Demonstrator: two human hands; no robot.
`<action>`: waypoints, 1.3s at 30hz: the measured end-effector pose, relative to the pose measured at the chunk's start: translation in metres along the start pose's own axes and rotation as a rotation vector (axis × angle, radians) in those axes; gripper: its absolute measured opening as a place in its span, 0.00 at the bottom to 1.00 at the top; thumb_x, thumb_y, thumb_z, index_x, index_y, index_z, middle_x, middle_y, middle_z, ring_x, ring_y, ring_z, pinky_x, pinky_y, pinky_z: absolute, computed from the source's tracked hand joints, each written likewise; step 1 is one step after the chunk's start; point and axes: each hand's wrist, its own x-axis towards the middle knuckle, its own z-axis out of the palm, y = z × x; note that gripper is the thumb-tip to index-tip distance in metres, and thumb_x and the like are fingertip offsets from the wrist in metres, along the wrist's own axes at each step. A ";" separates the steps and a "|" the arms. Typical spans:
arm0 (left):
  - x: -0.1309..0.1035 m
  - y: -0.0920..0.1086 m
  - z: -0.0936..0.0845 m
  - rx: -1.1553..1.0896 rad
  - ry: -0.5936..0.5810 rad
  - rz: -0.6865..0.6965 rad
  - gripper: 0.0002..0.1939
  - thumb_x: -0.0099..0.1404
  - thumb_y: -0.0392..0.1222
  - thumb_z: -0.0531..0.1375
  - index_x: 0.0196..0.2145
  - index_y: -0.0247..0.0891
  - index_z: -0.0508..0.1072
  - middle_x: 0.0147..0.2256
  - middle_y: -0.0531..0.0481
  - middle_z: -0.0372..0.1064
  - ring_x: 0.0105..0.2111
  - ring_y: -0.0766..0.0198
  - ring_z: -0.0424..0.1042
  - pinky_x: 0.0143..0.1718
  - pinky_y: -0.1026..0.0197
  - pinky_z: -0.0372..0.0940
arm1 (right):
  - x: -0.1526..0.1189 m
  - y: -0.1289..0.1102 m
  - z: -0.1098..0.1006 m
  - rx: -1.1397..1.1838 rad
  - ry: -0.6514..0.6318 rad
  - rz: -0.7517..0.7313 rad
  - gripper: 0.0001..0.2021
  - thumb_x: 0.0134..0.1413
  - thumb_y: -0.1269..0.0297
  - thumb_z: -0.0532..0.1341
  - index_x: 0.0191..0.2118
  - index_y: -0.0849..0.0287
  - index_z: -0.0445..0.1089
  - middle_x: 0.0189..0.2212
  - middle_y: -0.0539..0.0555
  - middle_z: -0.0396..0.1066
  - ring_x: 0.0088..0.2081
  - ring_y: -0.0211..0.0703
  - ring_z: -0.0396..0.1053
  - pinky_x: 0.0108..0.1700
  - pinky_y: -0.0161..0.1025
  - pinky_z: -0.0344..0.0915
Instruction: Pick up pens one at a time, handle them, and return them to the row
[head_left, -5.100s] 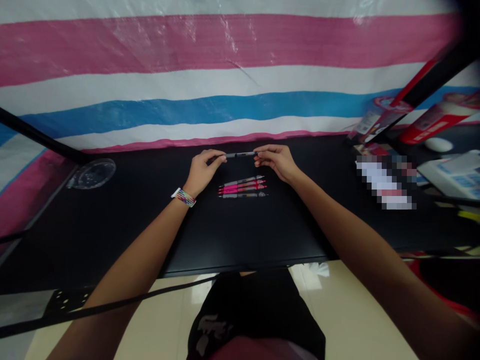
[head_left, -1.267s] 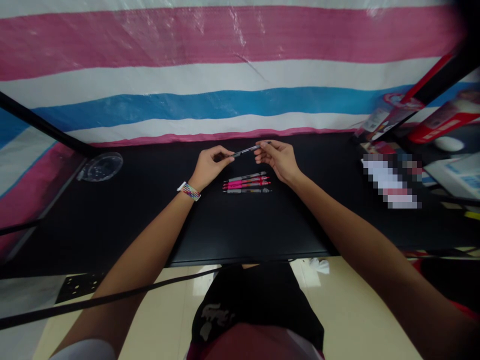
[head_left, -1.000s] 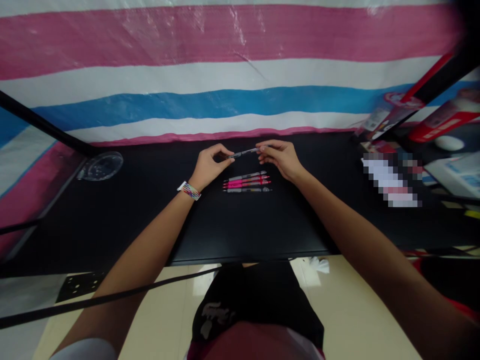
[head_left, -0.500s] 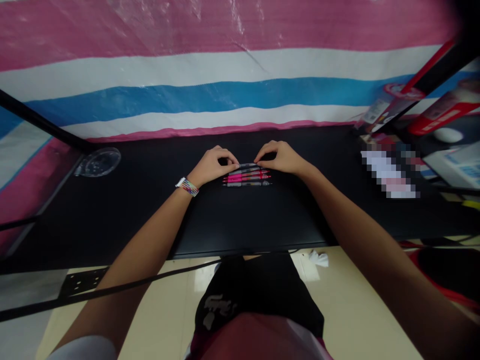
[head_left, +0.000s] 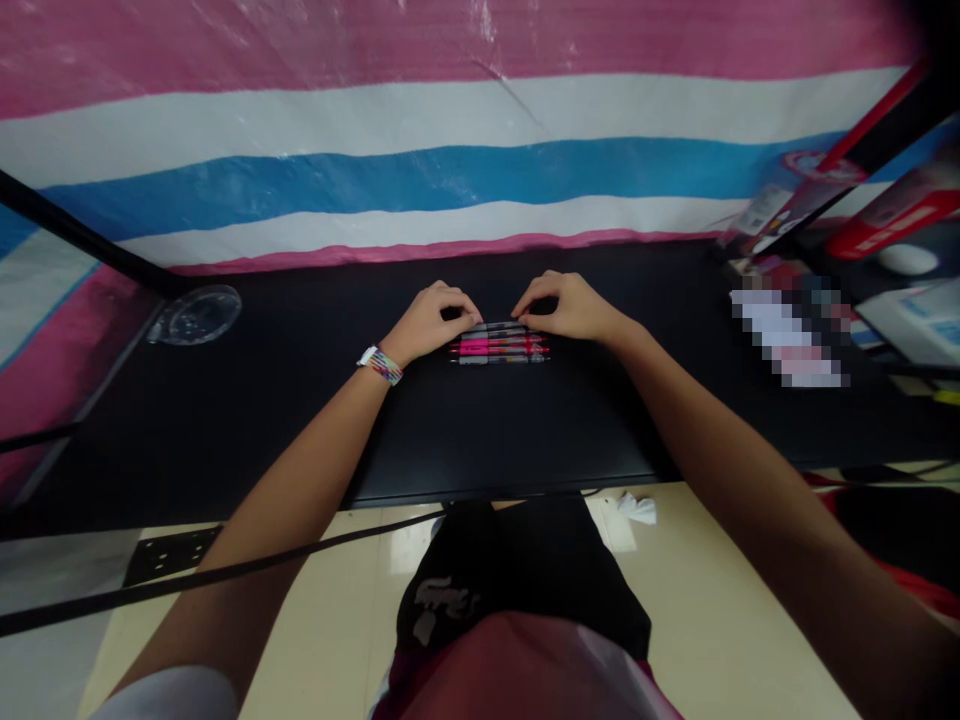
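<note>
And here we are, both hands on the farthest pen (head_left: 499, 328)! The left hand (head_left: 431, 322) has its thumb and fingertips pinched together at the left end, while the right hand (head_left: 571, 306) pinches the right end, its other fingers curled. That pen lies at the far side of a neat row, just beyond the pink pens (head_left: 480, 348), with the nearest grey pen (head_left: 499, 359) closing the row toward the person. All sit mid-width on the black surface (head_left: 510, 430), nearer its far edge than its near one. Over at the far left corner, a clear plastic lid (head_left: 204, 315)!
</note>
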 end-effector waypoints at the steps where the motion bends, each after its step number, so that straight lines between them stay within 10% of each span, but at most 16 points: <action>1: 0.000 0.000 0.000 -0.004 0.003 0.000 0.09 0.72 0.40 0.64 0.35 0.44 0.85 0.38 0.50 0.85 0.43 0.54 0.75 0.55 0.48 0.66 | 0.000 -0.004 -0.001 -0.001 0.013 -0.002 0.07 0.58 0.62 0.70 0.38 0.54 0.87 0.36 0.55 0.83 0.41 0.51 0.76 0.48 0.48 0.67; 11: 0.001 -0.005 0.002 0.014 0.025 -0.050 0.08 0.69 0.38 0.64 0.40 0.44 0.85 0.39 0.49 0.85 0.45 0.51 0.76 0.54 0.47 0.67 | -0.001 -0.072 0.018 -0.116 -0.205 -0.198 0.06 0.63 0.68 0.68 0.34 0.58 0.82 0.33 0.54 0.76 0.36 0.46 0.72 0.42 0.42 0.63; 24: -0.001 -0.007 0.005 -0.192 0.138 0.022 0.14 0.73 0.45 0.65 0.54 0.43 0.80 0.38 0.49 0.81 0.40 0.56 0.80 0.48 0.52 0.71 | -0.006 -0.089 0.025 -0.063 -0.347 -0.137 0.08 0.56 0.73 0.70 0.41 0.56 0.83 0.35 0.51 0.80 0.34 0.43 0.73 0.38 0.39 0.62; 31: -0.004 0.016 0.004 -0.164 0.198 0.111 0.16 0.76 0.57 0.66 0.39 0.43 0.85 0.38 0.47 0.85 0.40 0.55 0.80 0.51 0.49 0.71 | 0.002 -0.057 0.025 0.234 0.049 -0.046 0.08 0.63 0.59 0.71 0.43 0.56 0.84 0.34 0.51 0.77 0.31 0.40 0.69 0.35 0.38 0.65; 39: 0.001 0.011 0.013 -0.246 0.310 -0.005 0.07 0.70 0.47 0.72 0.41 0.43 0.88 0.42 0.46 0.87 0.43 0.55 0.83 0.52 0.50 0.75 | 0.006 -0.030 0.014 0.448 0.131 0.183 0.16 0.59 0.49 0.75 0.44 0.56 0.86 0.27 0.49 0.75 0.27 0.38 0.66 0.29 0.37 0.60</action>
